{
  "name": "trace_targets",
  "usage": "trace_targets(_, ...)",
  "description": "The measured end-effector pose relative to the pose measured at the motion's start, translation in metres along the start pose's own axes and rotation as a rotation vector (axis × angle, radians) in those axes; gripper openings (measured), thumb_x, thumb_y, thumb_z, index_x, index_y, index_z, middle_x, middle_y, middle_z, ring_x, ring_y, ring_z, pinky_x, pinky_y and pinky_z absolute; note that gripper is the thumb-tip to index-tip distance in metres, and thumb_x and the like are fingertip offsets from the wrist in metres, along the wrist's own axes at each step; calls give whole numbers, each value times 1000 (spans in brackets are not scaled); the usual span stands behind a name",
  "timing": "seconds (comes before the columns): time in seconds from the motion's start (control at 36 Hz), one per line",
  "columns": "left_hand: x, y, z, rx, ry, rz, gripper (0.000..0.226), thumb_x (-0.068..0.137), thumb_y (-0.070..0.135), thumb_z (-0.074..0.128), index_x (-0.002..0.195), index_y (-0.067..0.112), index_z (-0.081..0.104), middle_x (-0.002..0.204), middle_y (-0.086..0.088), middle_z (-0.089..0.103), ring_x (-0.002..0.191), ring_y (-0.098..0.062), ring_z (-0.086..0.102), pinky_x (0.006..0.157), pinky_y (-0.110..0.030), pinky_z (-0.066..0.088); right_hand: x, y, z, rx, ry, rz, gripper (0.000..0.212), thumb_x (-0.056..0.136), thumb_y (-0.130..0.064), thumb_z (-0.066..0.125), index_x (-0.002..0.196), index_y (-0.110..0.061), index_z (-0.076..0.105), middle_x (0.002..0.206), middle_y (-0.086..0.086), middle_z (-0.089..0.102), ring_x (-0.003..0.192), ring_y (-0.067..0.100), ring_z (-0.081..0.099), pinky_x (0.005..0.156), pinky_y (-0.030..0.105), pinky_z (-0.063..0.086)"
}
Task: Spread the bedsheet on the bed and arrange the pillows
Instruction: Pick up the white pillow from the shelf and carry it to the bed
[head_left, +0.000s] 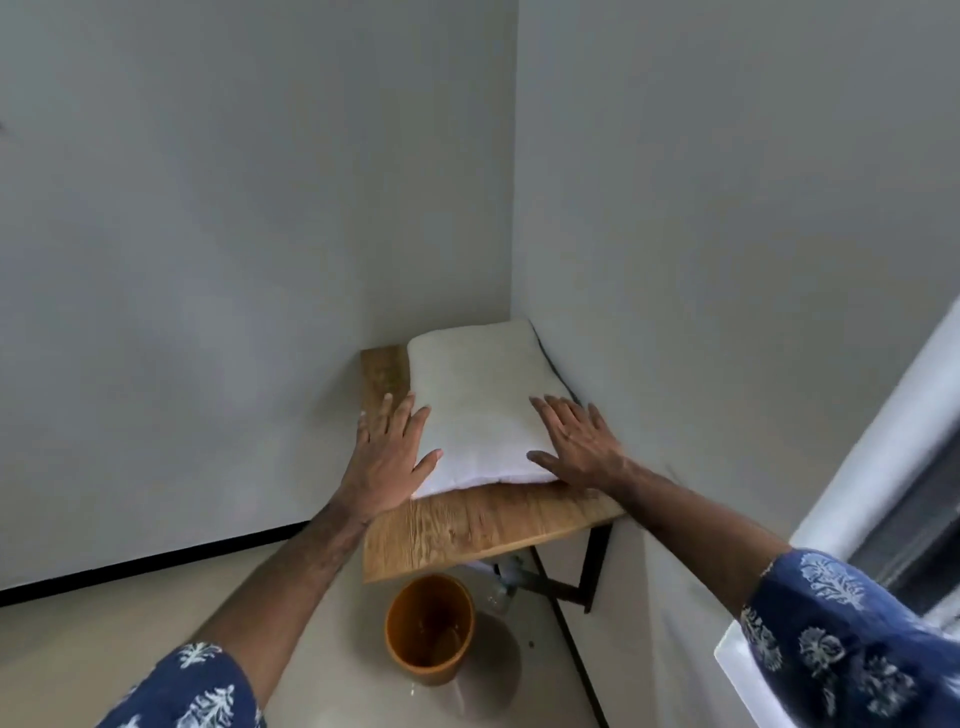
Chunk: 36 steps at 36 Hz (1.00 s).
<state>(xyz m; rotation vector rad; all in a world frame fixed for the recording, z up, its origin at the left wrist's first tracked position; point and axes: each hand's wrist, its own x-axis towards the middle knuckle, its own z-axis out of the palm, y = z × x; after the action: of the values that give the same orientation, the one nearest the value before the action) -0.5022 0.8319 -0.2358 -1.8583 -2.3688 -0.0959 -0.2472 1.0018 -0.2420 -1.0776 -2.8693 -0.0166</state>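
A white pillow (480, 400) lies flat on a wooden wall-mounted shelf (467, 525) in the room's corner. My left hand (389, 452) lies against the pillow's near left edge with fingers straight and spread. On the near right corner of the pillow rests my right hand (576, 441), also flat with its fingers spread. No bed or bedsheet is in view.
An orange bucket (430, 629) stands on the floor under the shelf's front edge, beside a black metal bracket (592, 566). Grey walls close in the corner behind and to the right. A window frame (893, 478) runs along the right edge.
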Motion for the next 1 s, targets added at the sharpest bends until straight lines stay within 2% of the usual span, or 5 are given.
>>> trace_targets(0.22,114,-29,48,-134,-108,-32,68,103,56,33,159,21,18,169,-4,2,155,-34,-3,122,-57,10,105,52,41,101,-106,94,85,100,-58,43,161,-17,1,167,11,16,151,29,21,121,51,21)
trace_targets(0.47,193,-56,102,-194,-208,-108,72,102,59,31,161,23,10,169,-3,-6,155,-33,-7,124,-56,10,199,93,94,160,-269,143,85,98,-69,32,161,-21,2,169,7,2,154,29,9,124,49,14)
trace_targets(0.72,268,-68,138,-115,-289,-207,97,77,77,-6,160,28,1,169,-4,-5,155,-37,1,122,-58,13,288,110,134,294,-185,208,113,71,-93,1,160,-25,11,169,5,5,153,34,12,121,55,21)
trace_targets(0.78,275,-66,149,-192,-296,-230,97,78,80,-3,160,28,2,169,-4,-3,155,-36,3,122,-59,15,300,114,144,332,-167,238,121,65,-97,-9,159,-25,14,169,5,8,153,35,15,120,57,22)
trace_targets(1.0,266,-56,191,-423,-155,-279,79,94,70,15,161,29,1,170,-1,-6,155,-33,4,123,-53,19,306,107,167,330,-115,222,100,83,-87,3,160,-24,14,168,6,14,152,36,16,119,61,20)
